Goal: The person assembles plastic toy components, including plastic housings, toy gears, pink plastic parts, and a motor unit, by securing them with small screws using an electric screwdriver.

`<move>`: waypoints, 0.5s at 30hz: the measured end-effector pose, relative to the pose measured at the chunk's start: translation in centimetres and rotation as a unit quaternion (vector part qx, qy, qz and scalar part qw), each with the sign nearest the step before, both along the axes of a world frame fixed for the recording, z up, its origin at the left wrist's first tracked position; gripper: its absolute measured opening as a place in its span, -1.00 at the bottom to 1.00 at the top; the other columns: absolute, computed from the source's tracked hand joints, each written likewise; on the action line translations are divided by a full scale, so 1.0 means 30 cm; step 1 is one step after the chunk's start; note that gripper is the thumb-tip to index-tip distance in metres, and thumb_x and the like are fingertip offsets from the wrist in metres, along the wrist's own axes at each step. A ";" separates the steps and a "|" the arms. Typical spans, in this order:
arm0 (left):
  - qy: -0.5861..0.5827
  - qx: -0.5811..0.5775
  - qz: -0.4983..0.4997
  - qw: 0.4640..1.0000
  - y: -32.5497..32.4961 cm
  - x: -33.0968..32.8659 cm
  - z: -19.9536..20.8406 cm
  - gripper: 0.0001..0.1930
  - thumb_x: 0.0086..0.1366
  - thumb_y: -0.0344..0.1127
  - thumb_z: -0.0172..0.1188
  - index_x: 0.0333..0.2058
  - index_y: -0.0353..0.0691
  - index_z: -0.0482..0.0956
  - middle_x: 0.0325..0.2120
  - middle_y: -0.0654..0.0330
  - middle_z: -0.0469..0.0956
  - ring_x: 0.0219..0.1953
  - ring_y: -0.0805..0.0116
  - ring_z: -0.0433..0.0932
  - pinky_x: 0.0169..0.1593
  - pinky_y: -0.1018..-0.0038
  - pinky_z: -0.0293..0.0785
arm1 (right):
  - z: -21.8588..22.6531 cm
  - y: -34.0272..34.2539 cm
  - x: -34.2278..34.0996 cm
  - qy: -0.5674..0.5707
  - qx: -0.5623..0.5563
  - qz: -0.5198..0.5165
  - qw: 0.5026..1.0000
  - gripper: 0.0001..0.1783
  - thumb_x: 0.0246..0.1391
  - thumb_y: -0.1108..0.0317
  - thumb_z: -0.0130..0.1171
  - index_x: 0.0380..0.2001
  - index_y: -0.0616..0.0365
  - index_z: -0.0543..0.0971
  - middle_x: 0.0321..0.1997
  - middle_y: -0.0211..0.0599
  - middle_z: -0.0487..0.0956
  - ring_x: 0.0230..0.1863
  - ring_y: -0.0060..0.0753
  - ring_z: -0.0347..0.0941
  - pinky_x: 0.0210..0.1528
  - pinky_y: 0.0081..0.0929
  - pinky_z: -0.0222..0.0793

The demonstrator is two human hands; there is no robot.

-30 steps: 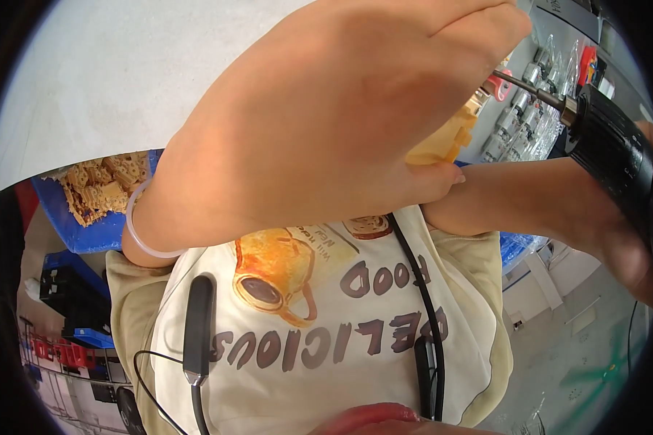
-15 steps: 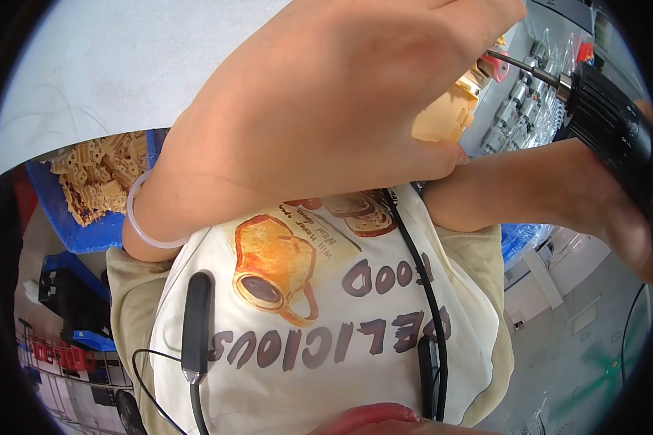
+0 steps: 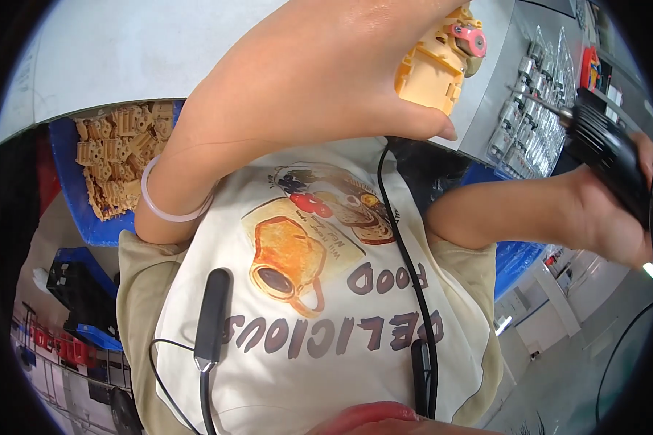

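Observation:
My left hand (image 3: 319,80) fills the upper middle of the view and grips a yellow plastic part (image 3: 432,69) with a pink round piece at its top. My right hand (image 3: 617,217) at the right edge is closed around a black electric screwdriver (image 3: 606,156), whose metal bit points left toward the yellow part but stands apart from it. A pale bangle (image 3: 168,206) circles my left wrist.
A blue bin (image 3: 72,196) holding several tan plastic parts sits at the left. A grey tray of small metal pieces (image 3: 530,123) lies at the upper right on the white bench (image 3: 123,51). Below are my printed shirt and black cables.
My left hand has lifted the yellow part up and toward the centre. The screwdriver has drawn back to the right, its bit now clear of the part.

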State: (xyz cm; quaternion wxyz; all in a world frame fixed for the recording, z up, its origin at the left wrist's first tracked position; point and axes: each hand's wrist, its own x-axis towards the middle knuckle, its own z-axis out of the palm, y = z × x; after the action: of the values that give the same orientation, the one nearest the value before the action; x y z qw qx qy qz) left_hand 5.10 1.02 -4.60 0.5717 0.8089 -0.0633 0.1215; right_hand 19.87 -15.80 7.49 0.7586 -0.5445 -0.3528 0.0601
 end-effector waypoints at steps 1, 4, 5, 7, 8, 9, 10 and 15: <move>0.016 -0.003 -0.004 1.000 0.016 0.007 0.004 -0.06 0.09 -0.06 0.41 0.27 -0.58 0.19 0.23 -0.38 0.26 0.30 -0.27 0.27 0.37 0.14 0.23 | -0.013 -0.012 0.009 -0.001 0.004 0.000 1.000 -0.74 0.29 0.17 0.11 -0.19 0.14 0.40 -0.43 -0.27 0.46 -0.54 -0.39 0.42 -0.58 -0.51 0.39; 0.014 0.086 -0.023 0.996 0.054 0.014 0.012 -0.08 0.08 -0.06 0.42 0.25 -0.57 0.23 0.22 -0.37 0.27 0.30 -0.25 0.28 0.36 0.11 0.25 | -0.060 -0.070 0.015 0.099 -0.072 -0.027 0.992 -0.79 0.26 0.25 0.10 -0.16 0.14 0.42 -0.39 -0.27 0.46 -0.48 -0.36 0.39 -0.40 -0.36 0.34; 0.017 0.106 -0.015 0.994 0.047 0.004 0.008 -0.08 0.08 -0.06 0.42 0.25 -0.57 0.23 0.22 -0.37 0.27 0.30 -0.25 0.28 0.36 0.11 0.25 | -0.067 -0.088 0.015 0.135 -0.080 -0.024 0.987 -0.80 0.25 0.28 0.10 -0.16 0.14 0.43 -0.38 -0.26 0.46 -0.46 -0.35 0.38 -0.34 -0.31 0.32; -0.244 0.377 0.119 0.886 0.068 0.021 -0.062 -0.11 0.07 -0.07 0.44 0.25 -0.50 0.27 0.19 -0.32 0.32 0.27 -0.21 0.33 0.34 0.10 0.29 | -0.089 -0.048 0.008 0.183 -0.085 -0.054 0.978 -0.77 0.23 0.33 0.15 -0.08 0.12 0.44 -0.34 -0.26 0.46 -0.46 -0.36 0.39 -0.31 -0.28 0.33; -0.247 0.386 0.119 0.881 0.086 0.022 -0.029 -0.11 0.07 -0.07 0.44 0.25 -0.50 0.27 0.19 -0.32 0.32 0.27 -0.21 0.33 0.34 0.10 0.29 | -0.107 -0.033 0.003 0.180 -0.075 -0.050 0.979 -0.77 0.23 0.33 0.15 -0.08 0.12 0.44 -0.34 -0.26 0.46 -0.46 -0.36 0.39 -0.31 -0.28 0.33; -0.151 0.288 0.075 0.943 0.085 0.016 0.038 -0.23 -0.06 -0.22 0.47 0.11 -0.45 0.37 0.06 -0.15 0.40 0.16 -0.09 0.40 0.22 0.20 0.36 | -0.119 -0.020 0.000 0.183 -0.097 -0.082 0.975 -0.75 0.21 0.35 0.18 -0.09 0.11 0.43 -0.33 -0.26 0.47 -0.48 -0.36 0.39 -0.34 -0.28 0.34; -0.047 0.189 0.036 0.980 0.098 0.012 0.088 -0.33 -0.20 -0.36 0.49 -0.03 -0.40 0.48 -0.06 0.01 0.48 0.05 0.03 0.48 0.11 0.31 0.42 | -0.137 0.007 -0.007 0.187 -0.115 -0.107 0.970 -0.73 0.20 0.37 0.21 -0.09 0.11 0.41 -0.31 -0.25 0.47 -0.49 -0.36 0.40 -0.37 -0.28 0.35; 0.005 0.274 0.000 0.962 0.146 0.006 0.116 -0.44 -0.13 -0.26 0.48 -0.16 -0.36 0.46 -0.17 0.08 0.48 -0.03 0.12 0.47 -0.02 0.36 0.44 | -0.202 0.054 -0.030 0.191 -0.164 -0.159 0.955 -0.55 0.23 0.39 0.21 0.10 0.18 0.29 -0.15 -0.15 0.49 -0.45 -0.36 0.42 -0.40 -0.35 0.40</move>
State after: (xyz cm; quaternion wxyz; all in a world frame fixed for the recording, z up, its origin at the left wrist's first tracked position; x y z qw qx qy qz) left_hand 5.29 5.39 -1.11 0.3283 0.9353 -0.0912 0.0959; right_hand 18.97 -14.18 1.45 0.7120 -0.6887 -0.0954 0.0987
